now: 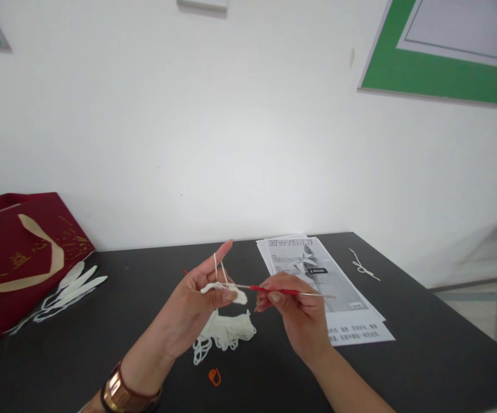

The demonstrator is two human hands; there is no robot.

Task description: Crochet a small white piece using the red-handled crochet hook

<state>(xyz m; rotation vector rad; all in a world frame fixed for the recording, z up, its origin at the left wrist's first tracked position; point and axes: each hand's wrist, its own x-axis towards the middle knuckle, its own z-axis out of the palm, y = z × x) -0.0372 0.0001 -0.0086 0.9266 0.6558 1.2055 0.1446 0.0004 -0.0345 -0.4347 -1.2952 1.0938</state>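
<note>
Between the thumb and fingers of my left hand [196,304] is a small white crochet piece [240,296]. White yarn [215,267] loops over the raised index finger of that hand. My right hand [302,321] grips a crochet hook [274,290] by its red handle, and the metal tip reaches left to the top edge of the piece. The hook's other metal end sticks out to the right. Below my left hand, a loose bundle of white yarn [229,331] lies on the black table. Nearer to me sits an orange stitch marker [214,377].
Printed sheets [360,321] lie on the table [145,298] beyond and beside my right hand. A short white yarn scrap [362,267] is right of them. At left stands a dark red bag [16,252], with several white petal-like pieces [76,287] next to it. A white wall [231,143] rises behind.
</note>
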